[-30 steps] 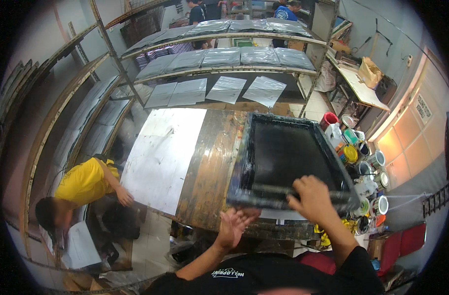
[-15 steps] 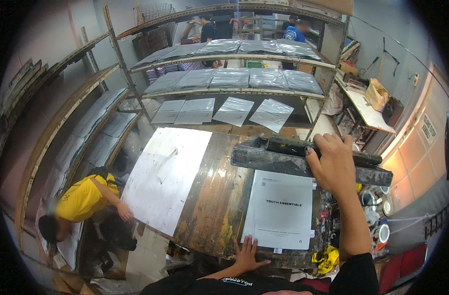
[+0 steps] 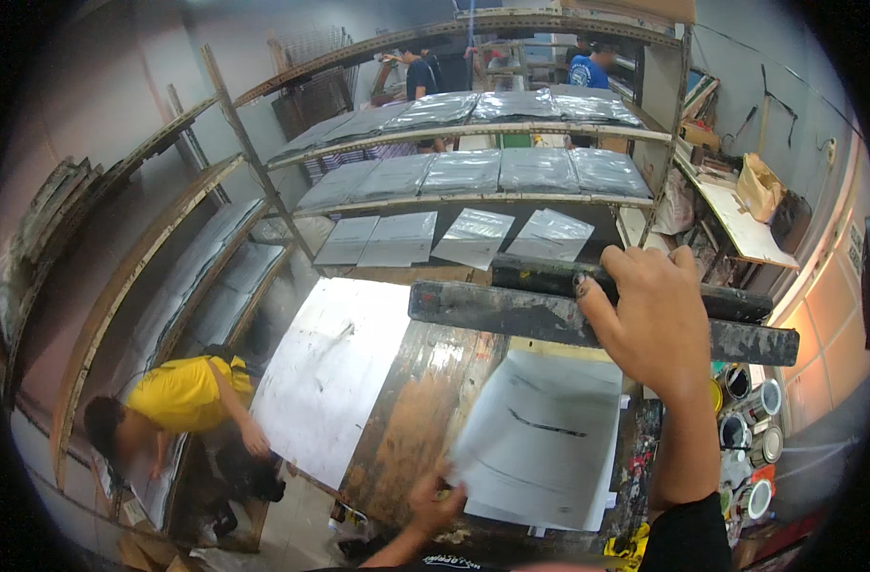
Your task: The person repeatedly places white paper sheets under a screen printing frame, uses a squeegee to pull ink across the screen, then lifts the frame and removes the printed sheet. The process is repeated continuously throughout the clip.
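Note:
My right hand (image 3: 649, 319) is closed round a dark, ink-stained screen-printing frame (image 3: 511, 310), raised nearly edge-on over the far side of the table. A second dark bar (image 3: 540, 275) lies along it, partly behind my fingers. Below, a white plastic mailer bag (image 3: 540, 448) with black print lies bowed, its left side lifted and its print smeared by motion. At that bag's lower left edge, my left hand (image 3: 435, 498) is closed on it, slightly blurred. The bag rests on a paint-stained wooden table (image 3: 397, 419).
A white board (image 3: 330, 372) covers the table's left part. Shelves (image 3: 473, 133) with rows of grey bags stand beyond and to the left. A person in a yellow shirt (image 3: 182, 396) bends at the left shelf. Paint cans (image 3: 761, 400) crowd the right side, near a yellow cloth (image 3: 627, 545).
My left hand has gone from lying spread on the table to gripping the bag's edge. The bag has bowed up from flat. The frame has shifted slightly and its left end sits further left.

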Motion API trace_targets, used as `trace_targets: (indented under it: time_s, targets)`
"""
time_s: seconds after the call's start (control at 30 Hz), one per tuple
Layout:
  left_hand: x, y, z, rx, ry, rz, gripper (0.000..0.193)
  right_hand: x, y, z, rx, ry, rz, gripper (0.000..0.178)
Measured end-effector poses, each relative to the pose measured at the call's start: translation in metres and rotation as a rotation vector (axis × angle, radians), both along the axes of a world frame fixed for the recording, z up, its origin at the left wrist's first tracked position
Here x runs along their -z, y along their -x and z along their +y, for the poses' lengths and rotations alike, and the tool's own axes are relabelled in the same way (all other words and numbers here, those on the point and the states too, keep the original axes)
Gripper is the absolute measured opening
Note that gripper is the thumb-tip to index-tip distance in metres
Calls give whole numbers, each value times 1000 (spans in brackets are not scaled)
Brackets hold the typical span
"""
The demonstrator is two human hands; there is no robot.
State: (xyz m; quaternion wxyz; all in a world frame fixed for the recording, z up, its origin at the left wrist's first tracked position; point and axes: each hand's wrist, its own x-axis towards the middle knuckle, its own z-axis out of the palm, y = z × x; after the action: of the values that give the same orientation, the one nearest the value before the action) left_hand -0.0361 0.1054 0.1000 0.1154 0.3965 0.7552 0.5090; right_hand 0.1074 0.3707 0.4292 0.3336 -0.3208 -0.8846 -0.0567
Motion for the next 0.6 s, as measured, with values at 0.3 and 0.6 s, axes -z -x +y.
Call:
trace_targets:
  time_s: [0.3,0.6]
  targets:
    - [102,279,-118,-258,323,44,63,34,-8,-53,5,22,-21,31]
    - [-62,110,-17,515,64,-243,91,82,-31,-88,124,27,-174,53]
